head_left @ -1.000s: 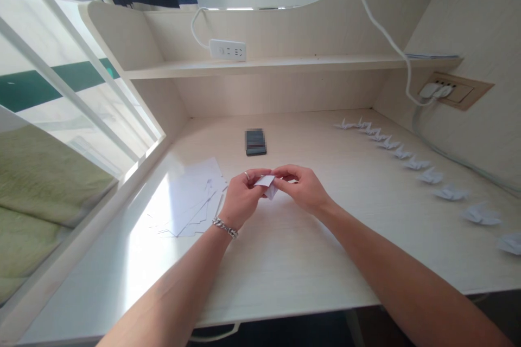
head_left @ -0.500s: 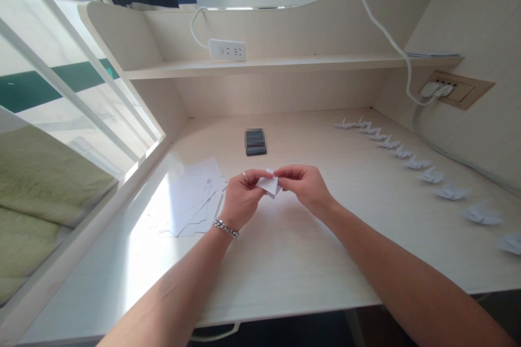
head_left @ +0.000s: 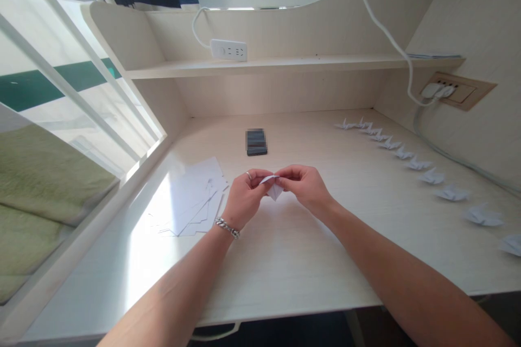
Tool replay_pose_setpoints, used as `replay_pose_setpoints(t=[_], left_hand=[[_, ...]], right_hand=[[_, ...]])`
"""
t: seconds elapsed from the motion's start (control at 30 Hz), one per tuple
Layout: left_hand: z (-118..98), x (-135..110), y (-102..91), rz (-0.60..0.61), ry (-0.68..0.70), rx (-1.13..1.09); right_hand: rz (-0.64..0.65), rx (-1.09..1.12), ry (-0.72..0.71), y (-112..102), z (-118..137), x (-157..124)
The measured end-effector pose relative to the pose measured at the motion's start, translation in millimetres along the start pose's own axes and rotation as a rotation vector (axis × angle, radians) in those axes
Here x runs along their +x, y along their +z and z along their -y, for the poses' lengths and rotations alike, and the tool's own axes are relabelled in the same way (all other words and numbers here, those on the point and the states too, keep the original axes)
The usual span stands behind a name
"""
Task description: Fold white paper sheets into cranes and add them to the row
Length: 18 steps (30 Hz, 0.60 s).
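A small folded piece of white paper [head_left: 274, 188] is held over the middle of the pale wooden desk [head_left: 285, 249]. My left hand [head_left: 243, 198], with a ring and a chain bracelet, pinches its left side. My right hand [head_left: 306, 186] pinches its right side, fingers pressed together on a fold. A loose pile of white paper sheets [head_left: 191, 200] lies just left of my left hand.
A row of several folded paper cranes [head_left: 431, 175] runs along the desk's right side. A dark phone [head_left: 256, 142] lies behind my hands. A white power strip [head_left: 228, 50] sits on the shelf, its cable running to a wall socket [head_left: 451, 90] at right.
The folded paper has been turned and pressed flatter between my fingers; its upper flap now lies nearly edge-on. Both hands stay in the same place.
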<state>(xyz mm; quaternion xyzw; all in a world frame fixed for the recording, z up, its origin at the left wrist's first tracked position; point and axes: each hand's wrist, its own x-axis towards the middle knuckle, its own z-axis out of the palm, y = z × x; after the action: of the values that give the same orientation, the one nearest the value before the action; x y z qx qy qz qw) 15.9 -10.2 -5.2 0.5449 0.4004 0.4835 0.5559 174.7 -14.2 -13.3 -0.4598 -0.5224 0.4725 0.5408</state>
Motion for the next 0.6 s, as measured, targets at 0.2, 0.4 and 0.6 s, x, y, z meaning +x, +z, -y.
replay_pose_setpoints(t=[0.2, 0.4, 0.6], left_hand=[[5.7, 2.2, -3.5, -0.059, 0.042, 0.005], [4.5, 2.2, -2.4, -0.099, 0.001, -0.041], [3.5, 2.2, -3.3, -0.076, 0.037, -0.033]], right_hand=[[0.075, -0.05, 0.019, 4.6, -3.3, -4.0], [0.105, -0.061, 0.02, 9.2, -2.1, -7.4], [0.041, 0.006, -0.005, 7.7, 0.8, -5.7]])
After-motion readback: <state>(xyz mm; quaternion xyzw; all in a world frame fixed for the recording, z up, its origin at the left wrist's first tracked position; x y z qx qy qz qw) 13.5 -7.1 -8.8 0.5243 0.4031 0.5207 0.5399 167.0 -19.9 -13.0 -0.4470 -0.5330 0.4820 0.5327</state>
